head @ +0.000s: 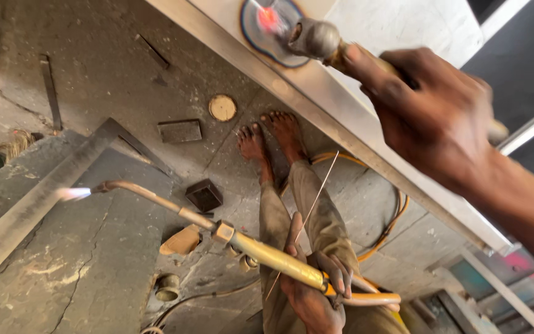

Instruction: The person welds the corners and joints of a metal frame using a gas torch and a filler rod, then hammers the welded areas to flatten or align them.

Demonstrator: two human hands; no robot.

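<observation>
- A small glowing red spot (267, 18) sits on a pale metal panel (397, 25) at the top edge of the view, ringed by dark heat discolouration.
- The rounded head of a hammer (314, 38) rests just beside that hot spot, touching or nearly touching the panel; which one cannot be told.
- The right hand (440, 111) grips the hammer's handle, fingers wrapped tightly around it, coming in from the right edge.
- The left hand (316, 291), low in the centre, holds a lit brass gas torch (267, 253) with fingers curled around its body; a thin filler rod (310, 210) is pinched in the same hand.
- The torch flame (74, 193) points left, well apart from the hot spot, near a grey steel bar (32, 204).
- Judged step: the heated patch is being hammered while it glows, torch held aside.
- The next move likely calls for well-aimed blows before the glow fades, and keeping the flame away from the bare feet (270, 139) and the orange hose (390, 216) on the concrete floor (94, 74).
- A round disc (222, 107) and small dark blocks (180, 130) lie on the floor.
</observation>
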